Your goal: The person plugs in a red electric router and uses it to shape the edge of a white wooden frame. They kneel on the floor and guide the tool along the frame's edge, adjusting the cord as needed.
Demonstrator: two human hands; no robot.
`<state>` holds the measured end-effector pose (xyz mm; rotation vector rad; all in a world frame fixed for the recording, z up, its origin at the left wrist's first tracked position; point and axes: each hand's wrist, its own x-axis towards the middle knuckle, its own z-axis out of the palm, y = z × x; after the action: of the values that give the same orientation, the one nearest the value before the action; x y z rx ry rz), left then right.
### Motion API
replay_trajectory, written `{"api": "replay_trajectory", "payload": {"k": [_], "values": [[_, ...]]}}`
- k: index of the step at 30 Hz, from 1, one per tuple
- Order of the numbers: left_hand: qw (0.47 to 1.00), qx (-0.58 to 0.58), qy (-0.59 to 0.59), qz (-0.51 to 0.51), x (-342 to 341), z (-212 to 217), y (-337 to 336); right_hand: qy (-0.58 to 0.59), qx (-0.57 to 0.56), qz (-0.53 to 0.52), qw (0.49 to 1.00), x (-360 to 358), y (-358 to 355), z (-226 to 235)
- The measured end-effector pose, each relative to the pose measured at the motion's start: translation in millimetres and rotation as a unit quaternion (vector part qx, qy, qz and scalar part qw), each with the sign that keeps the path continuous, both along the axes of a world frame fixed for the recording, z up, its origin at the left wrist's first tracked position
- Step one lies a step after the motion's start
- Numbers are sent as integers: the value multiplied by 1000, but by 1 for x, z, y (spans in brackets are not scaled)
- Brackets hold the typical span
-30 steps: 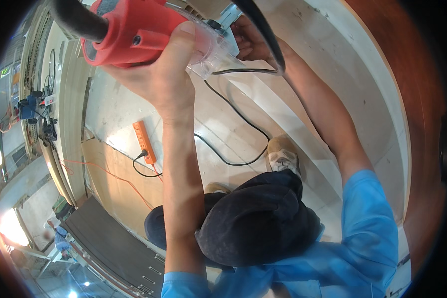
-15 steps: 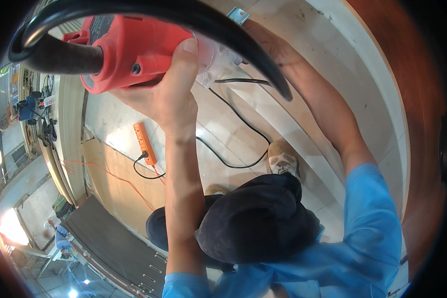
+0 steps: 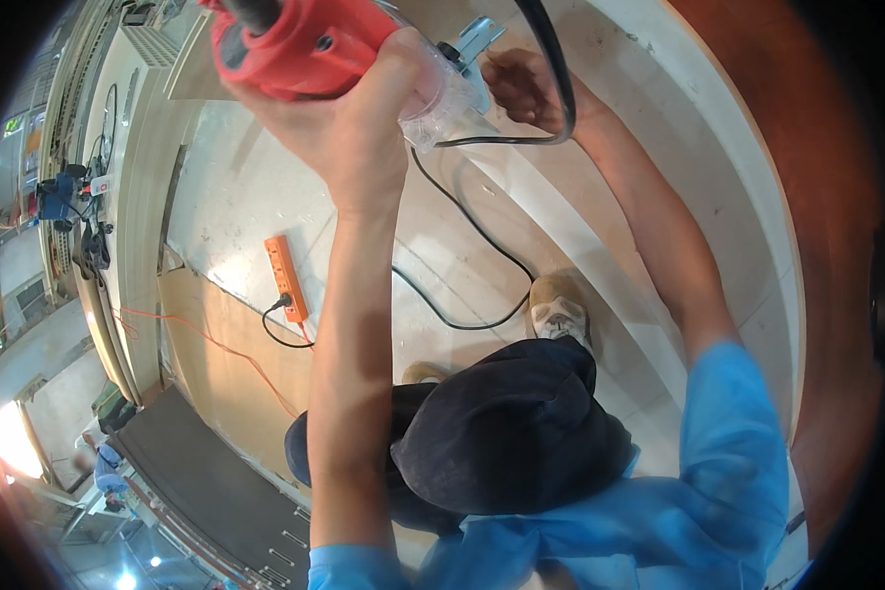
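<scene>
My left hand (image 3: 349,123) is wrapped round the red body of a trim router (image 3: 315,61), its thumb lying along the side towards the clear plastic base (image 3: 435,103). The router is held up in the air, tilted, and its top end runs out of the picture. A shiny metal guide bracket (image 3: 477,41) with a dark knob sticks out beside the clear base. Close to this bracket is my right hand (image 3: 526,90), fingers loosely curled and apart, with nothing seen in them. The router's black cable (image 3: 563,88) loops down in front of my right hand.
On the floor lies an orange power strip (image 3: 285,275) with a black plug in it. Black cord (image 3: 462,211) trails across the tiles to my shoe (image 3: 559,305). Pale panels stand at left, a dark grey board (image 3: 216,482) at lower left, and a reddish-brown surface (image 3: 846,295) at right.
The router has moved up and slightly right in my left hand. The cable loop has swung off the router's front to the right. My right hand now shows more clearly beside the bracket.
</scene>
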<state>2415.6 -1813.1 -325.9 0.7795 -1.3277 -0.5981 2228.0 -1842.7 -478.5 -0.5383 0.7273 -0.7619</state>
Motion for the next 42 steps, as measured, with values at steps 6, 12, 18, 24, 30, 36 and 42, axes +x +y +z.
{"api": "replay_trajectory", "payload": {"k": [6, 12, 18, 24, 30, 36, 42], "values": [[995, 73, 71, -10, 3, 9, 0, 291, -99, -5, 952, -16, 55, 28], [997, 66, 28, -14, 13, 14, 0, 382, -281, -124, 872, -30, 66, 70], [986, 120, 57, -103, 10, 13, -7, 398, -327, -124, 848, -15, 34, 100], [976, 140, 51, -159, 13, 14, -14, 415, -345, -95, 837, -8, 43, 125], [977, 174, -31, -117, 18, 22, -14, 413, -385, -105, 819, 11, 38, 140], [966, 212, -105, -104, 28, 32, -5, 393, -419, -120, 810, 29, 26, 138], [957, 201, -177, -110, 46, 35, -7, 327, -468, -121, 812, 57, 11, 126]]}}
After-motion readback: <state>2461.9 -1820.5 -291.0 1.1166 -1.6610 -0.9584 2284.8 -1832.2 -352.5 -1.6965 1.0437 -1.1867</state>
